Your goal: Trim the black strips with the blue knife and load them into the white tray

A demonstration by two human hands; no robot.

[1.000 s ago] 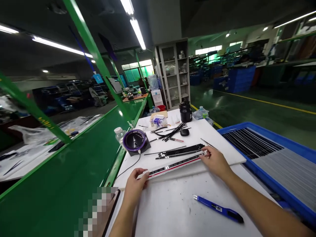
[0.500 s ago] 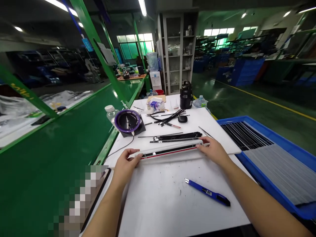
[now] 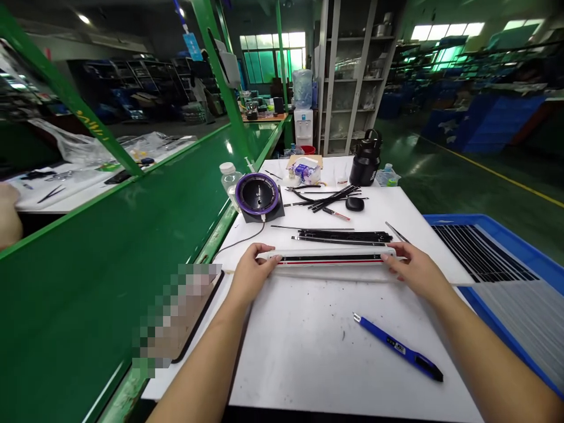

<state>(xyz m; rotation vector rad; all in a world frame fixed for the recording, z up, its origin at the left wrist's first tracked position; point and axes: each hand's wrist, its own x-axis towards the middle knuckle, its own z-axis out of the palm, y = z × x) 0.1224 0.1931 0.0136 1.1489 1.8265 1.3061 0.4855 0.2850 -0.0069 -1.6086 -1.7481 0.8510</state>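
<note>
A long white bar (image 3: 330,264) with a black strip and a thin red line along its face lies crosswise between my hands. My left hand (image 3: 254,273) grips its left end, thumb on the face and fingers behind. At the other end, my right hand (image 3: 412,265) pinches the bar in the same way. Just beyond it lies a bundle of black strips (image 3: 343,235). Tweezers (image 3: 397,232) rest beyond my right hand. Nearer me on the white table (image 3: 291,341) lies a blue utility knife (image 3: 399,346).
A purple-rimmed round fan (image 3: 258,194) stands at the back left beside a clear bottle (image 3: 229,179). Loose black strips, a black case (image 3: 355,203) and a black flask (image 3: 366,158) sit farther back. At right is a blue tray (image 3: 546,247) of strips. Another person's arm (image 3: 7,214) shows far left.
The view has turned left, so the scene sits farther right. The bar has gone from slanted to nearly level in the picture, with both hands still on its ends.
</note>
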